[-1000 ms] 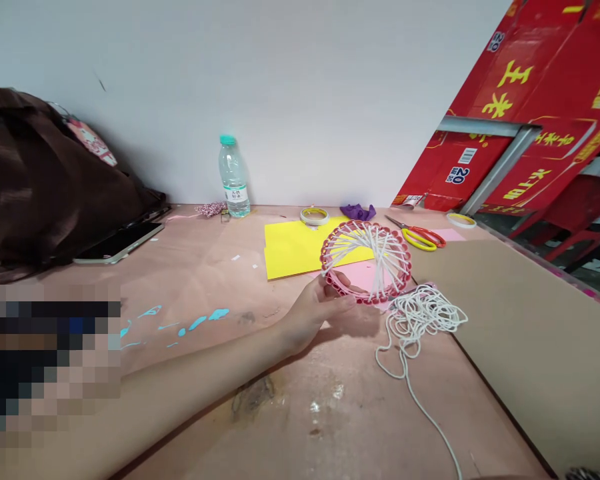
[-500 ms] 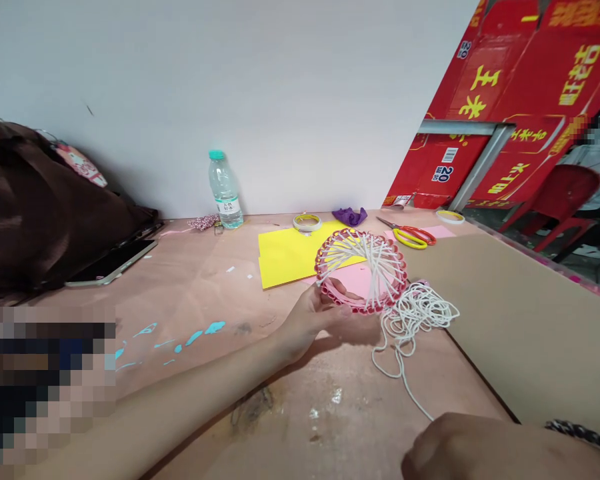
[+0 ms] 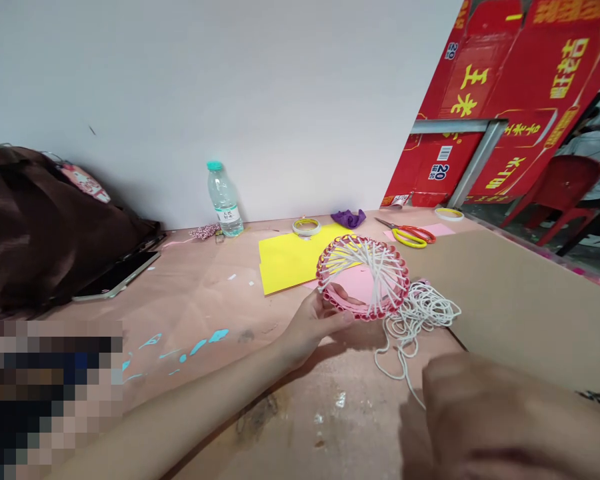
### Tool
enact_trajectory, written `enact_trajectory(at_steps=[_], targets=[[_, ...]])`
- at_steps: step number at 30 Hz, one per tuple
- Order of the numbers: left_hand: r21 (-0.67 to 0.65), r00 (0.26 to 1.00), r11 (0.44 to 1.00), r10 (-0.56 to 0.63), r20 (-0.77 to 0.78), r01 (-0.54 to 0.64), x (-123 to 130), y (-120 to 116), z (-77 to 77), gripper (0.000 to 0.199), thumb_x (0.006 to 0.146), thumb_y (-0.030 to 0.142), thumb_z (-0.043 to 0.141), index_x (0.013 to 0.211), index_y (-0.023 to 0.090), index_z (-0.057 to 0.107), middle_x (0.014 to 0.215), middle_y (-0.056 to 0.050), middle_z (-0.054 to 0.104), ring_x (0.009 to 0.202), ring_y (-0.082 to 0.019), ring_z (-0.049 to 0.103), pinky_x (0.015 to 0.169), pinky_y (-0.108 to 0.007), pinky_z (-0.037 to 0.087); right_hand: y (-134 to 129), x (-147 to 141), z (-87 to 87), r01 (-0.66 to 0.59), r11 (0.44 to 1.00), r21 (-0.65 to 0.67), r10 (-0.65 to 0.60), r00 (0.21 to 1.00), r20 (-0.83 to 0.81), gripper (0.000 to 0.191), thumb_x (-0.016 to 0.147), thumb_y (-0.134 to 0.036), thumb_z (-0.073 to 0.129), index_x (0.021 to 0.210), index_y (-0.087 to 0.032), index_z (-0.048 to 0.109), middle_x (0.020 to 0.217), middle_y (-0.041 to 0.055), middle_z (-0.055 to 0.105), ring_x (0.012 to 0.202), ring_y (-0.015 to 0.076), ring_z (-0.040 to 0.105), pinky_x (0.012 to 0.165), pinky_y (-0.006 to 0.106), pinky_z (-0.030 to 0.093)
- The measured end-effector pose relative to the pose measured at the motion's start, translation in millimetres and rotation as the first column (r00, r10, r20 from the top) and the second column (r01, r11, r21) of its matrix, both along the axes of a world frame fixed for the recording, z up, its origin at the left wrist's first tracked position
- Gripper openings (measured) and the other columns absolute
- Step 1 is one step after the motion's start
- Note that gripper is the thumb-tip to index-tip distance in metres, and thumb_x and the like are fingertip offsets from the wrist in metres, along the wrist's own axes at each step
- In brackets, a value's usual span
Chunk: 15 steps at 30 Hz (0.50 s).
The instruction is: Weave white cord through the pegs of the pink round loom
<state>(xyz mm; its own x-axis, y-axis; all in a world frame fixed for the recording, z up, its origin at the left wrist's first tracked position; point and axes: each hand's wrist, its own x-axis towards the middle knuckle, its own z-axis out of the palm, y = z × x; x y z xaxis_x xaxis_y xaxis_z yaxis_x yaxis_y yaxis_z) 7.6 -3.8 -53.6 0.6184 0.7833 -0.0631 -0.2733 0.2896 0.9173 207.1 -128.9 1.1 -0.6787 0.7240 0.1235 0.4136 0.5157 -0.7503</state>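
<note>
Left hand [image 3: 310, 327] grips 1 pink ring [image 3: 363, 313]; right hand [image 3: 500, 413] looks curled, can't tell if it's holding anything.

This looks like a makeshift craft corner; whether it belongs to a workshop, school or home cannot be told. The worn pinkish surface [image 3: 205, 407] bears blue smears [image 3: 199, 347], with yellow paper [image 3: 287, 260], a tape roll [image 3: 306, 227], scissors [image 3: 414, 236], white cord [image 3: 430, 307] and a laced ring [image 3: 403, 283] around the centre. A plain pale wall [image 3: 260, 100] rises at 12 o'clock, flattened red drink cartons [image 3: 517, 93] at 2, and a red plastic chair [image 3: 565, 190] stands towards 3, beside a person in a light top [image 3: 593, 150].
</note>
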Motion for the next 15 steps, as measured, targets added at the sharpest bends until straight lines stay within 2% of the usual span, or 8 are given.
enact_trajectory(at_steps=[1, 2, 3, 5, 6, 7, 9, 15], targets=[[0.003, 1.0, 1.0, -0.005, 0.0, 0.005, 0.2, -0.7, 1.1, 0.039, 0.063, 0.022, 0.079, 0.094, 0.018, 0.056, 0.091, -0.003, 0.067, 0.08, -0.015, 0.06, 0.072, -0.026, 0.044, 2.7, 5.4, 6.3, 0.131, 0.986, 0.101, -0.125, 0.99, -0.063, 0.022, 0.093, -0.033, 0.047, 0.082, -0.025, 0.064, 0.076, 0.0015, 0.065, 0.074, 0.0149, 0.059, 0.068, 0.026, 0.046], [0.004, 1.0, 1.0, -0.008, -0.004, 0.008, 0.3, -1.4, 2.0, 0.038, 0.063, 0.021, 0.078, 0.094, 0.018, 0.056, 0.091, -0.003, 0.067, 0.08, -0.015, 0.06, 0.071, -0.026, 0.045, 5.8, 10.4, 10.3, 0.296, 0.927, 0.228, -0.27, 0.953, -0.142, 0.015, 0.091, -0.03, 0.052, 0.085, -0.027, 0.066, 0.077, 0.0001, 0.066, 0.075, 0.0144, 0.061, 0.067, 0.025, 0.047], [0.005, 1.0, 1.0, -0.004, -0.01, 0.004, 0.4, -2.0, 2.7, 0.037, 0.063, 0.021, 0.078, 0.093, 0.018, 0.056, 0.09, -0.003, 0.067, 0.079, -0.015, 0.06, 0.071, -0.026, 0.045, 9.2, 14.8, 11.9, 0.479, 0.808, 0.342, -0.421, 0.876, -0.233, 0.01, 0.088, -0.029, 0.057, 0.085, -0.028, 0.067, 0.078, -0.001, 0.068, 0.074, 0.0143, 0.062, 0.066, 0.025, 0.048], [0.008, 1.0, 1.0, 0.0, -0.023, 0.0, 0.4, -3.0, 3.3, 0.036, 0.062, 0.02, 0.079, 0.089, 0.018, 0.055, 0.087, -0.002, 0.067, 0.077, -0.015, 0.061, 0.071, -0.026, 0.045, 16.0, 21.0, 9.3, 0.78, 0.475, 0.408, -0.673, 0.621, -0.402, 0.006, 0.081, -0.033, 0.065, 0.081, -0.028, 0.068, 0.08, -0.0017, 0.07, 0.072, 0.0153, 0.063, 0.065, 0.026, 0.049], [0.012, 1.0, 1.0, 0.002, -0.026, -0.001, 0.2, -3.4, 3.1, 0.035, 0.062, 0.02, 0.079, 0.088, 0.018, 0.055, 0.086, -0.003, 0.067, 0.078, -0.015, 0.061, 0.071, -0.026, 0.045, 19.0, 22.8, 6.4, 0.857, 0.336, 0.391, -0.748, 0.495, -0.441, 0.01, 0.079, -0.036, 0.067, 0.081, -0.027, 0.069, 0.081, -0.0011, 0.07, 0.072, 0.0162, 0.063, 0.064, 0.027, 0.049], [0.018, 1.0, 1.0, 0.0, -0.03, 0.0, 0.0, -3.6, 2.7, 0.036, 0.062, 0.02, 0.079, 0.088, 0.018, 0.055, 0.087, -0.003, 0.068, 0.079, -0.015, 0.061, 0.072, -0.027, 0.046, 21.4, 23.8, 3.1, 0.896, 0.247, 0.37, -0.795, 0.405, -0.451, 0.014, 0.078, -0.039, 0.067, 0.081, -0.026, 0.069, 0.082, -0.0003, 0.07, 0.072, 0.0171, 0.064, 0.063, 0.028, 0.05], [0.022, 0.999, 1.0, -0.007, -0.047, 0.008, -0.6, -3.7, 1.7, 0.038, 0.062, 0.022, 0.079, 0.09, 0.018, 0.054, 0.091, -0.005, 0.068, 0.081, -0.016, 0.062, 0.073, -0.027, 0.047, 24.7, 24.1, -2.8, 0.915, 0.21, 0.343, -0.823, 0.355, -0.444, 0.019, 0.077, -0.043, 0.067, 0.082, -0.024, 0.07, 0.083, 0.0009, 0.07, 0.073, 0.0183, 0.064, 0.059, 0.027, 0.05], [0.032, 0.997, 0.999, -0.041, -0.063, 0.043, -0.9, -3.4, 1.5, 0.04, 0.064, 0.023, 0.078, 0.097, 0.017, 0.055, 0.097, -0.008, 0.069, 0.083, -0.019, 0.064, 0.076, -0.031, 0.048, 26.7, 22.4, -10.0, 0.867, 0.327, 0.377, -0.797, 0.467, -0.382, 0.019, 0.082, -0.043, 0.062, 0.085, -0.025, 0.069, 0.086, 0.0012, 0.069, 0.076, 0.0189, 0.063, 0.057, 0.026, 0.051]])
